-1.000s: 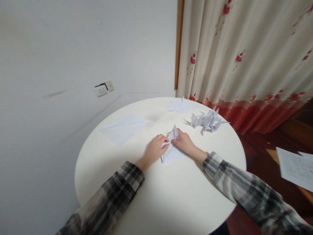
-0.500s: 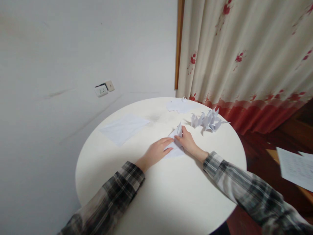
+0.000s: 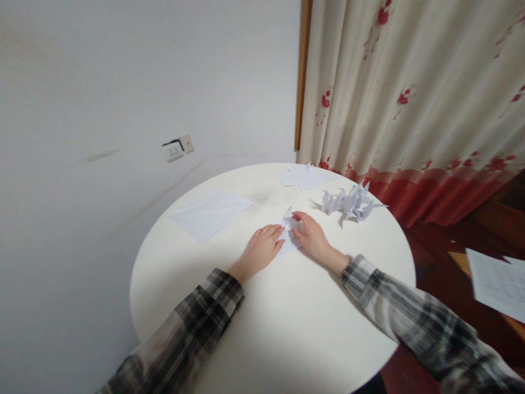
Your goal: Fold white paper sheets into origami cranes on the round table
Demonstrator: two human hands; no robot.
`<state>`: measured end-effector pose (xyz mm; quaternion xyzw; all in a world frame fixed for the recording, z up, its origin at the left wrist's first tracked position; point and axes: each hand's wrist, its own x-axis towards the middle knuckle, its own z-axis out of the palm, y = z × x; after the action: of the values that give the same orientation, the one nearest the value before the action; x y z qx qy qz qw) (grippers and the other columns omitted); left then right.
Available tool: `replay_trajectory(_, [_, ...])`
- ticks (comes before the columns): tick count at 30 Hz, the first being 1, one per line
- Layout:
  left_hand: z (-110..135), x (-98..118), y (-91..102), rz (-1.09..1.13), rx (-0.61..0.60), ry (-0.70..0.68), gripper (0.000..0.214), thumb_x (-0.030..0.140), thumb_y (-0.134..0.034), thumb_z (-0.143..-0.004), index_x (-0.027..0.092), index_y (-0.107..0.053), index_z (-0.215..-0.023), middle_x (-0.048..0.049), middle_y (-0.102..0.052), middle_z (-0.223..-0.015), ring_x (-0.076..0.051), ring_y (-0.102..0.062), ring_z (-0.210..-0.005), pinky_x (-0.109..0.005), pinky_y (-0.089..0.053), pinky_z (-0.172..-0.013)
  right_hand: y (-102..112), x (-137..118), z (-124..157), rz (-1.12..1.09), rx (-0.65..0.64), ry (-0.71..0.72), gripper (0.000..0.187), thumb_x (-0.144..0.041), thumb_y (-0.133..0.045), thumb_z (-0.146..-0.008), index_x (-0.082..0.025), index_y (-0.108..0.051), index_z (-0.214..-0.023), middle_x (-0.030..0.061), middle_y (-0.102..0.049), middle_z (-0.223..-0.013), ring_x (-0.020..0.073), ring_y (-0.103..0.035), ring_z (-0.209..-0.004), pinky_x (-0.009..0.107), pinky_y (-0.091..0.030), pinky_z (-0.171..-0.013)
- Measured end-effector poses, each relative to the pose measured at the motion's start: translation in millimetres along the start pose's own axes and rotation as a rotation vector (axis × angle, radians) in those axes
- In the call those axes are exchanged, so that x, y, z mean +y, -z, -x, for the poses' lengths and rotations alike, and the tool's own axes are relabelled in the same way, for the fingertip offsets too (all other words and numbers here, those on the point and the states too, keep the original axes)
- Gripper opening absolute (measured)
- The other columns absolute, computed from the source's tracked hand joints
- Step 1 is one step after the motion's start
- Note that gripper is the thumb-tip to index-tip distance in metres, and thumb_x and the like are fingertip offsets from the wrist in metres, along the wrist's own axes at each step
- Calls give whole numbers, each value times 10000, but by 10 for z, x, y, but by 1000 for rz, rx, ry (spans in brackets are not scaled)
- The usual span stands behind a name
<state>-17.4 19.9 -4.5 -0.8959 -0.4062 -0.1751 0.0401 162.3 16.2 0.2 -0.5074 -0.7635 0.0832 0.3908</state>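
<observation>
Resting left hand (image 3: 261, 247) and right hand (image 3: 314, 237) apart at opposite sides of folded paper (image 3: 289, 244) on the tabletop (image 3: 283, 323), near clustered paper figures (image 3: 356, 204), with any pinch impossible to tell.

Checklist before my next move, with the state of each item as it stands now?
1. Left hand at the paper: ok, on its left side.
2. Right hand at the paper: ok, on its right side.
3. Paper fully visible: not ok, hands cover part.
4. Creases sharp: cannot tell, too small.
5. Folded pieces apart from right hand: ok.
6. Flat sheet apart from left hand: ok.
</observation>
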Motion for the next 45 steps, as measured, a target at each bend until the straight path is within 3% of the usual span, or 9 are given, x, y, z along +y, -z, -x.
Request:
replay_trajectory(8, [13, -15, -44, -13, 39, 19, 334, 272, -383, -879, 161, -492, -1175, -106, -543, -1188, -217, -465, -1123, -378, -357, -946, 76, -138, 18, 102, -240, -46, 240, -123, -476, -783, -169, -564, -1002, 60, -646, -947, 148, -571, -906, 244, -393, -813])
replay_trajectory(13, [10, -35, -61, -2, 29, 0, 370, 279, -373, -883, 134, -451, -1215, -117, -525, -1212, -209, -458, -1137, -362, -351, -961, 101, -146, 11, 123, -237, -76, 232, -145, -461, -799, -190, -584, -990, 44, -671, -927, 143, -604, -860, 227, -399, -767])
replay_trajectory(31, [35, -16, -44, -1, -26, 62, 361, 293, -322, -899, 257, -431, -1241, -80, -414, -1355, -218, -374, -1241, -461, -323, -973, 151, -227, 4, 318, -221, -129, 241, -261, -402, -862, -208, -619, -951, 50, -694, -852, 170, -626, -762, 237, -372, -641])
replay_trajectory(38, [18, -32, -40, 21, -47, 50, 371, 301, -322, -898, 259, -430, -1250, -55, -453, -1333, -229, -362, -1252, -471, -315, -980, 149, -226, 6, 351, -218, -120, 247, -278, -403, -866, -213, -605, -991, 59, -696, -854, 184, -631, -773, 245, -377, -636])
replay_trajectory(45, [34, 1, -20, 30, -54, 62, 457, 450, -379, -863, 231, -420, -1262, -83, -421, -1354, -251, -325, -1274, -482, -284, -1005, 157, -225, 0, 358, -215, -145, 253, -282, -406, -866, -208, -622, -974, 66, -696, -838, 182, -628, -754, 245, -377, -638])
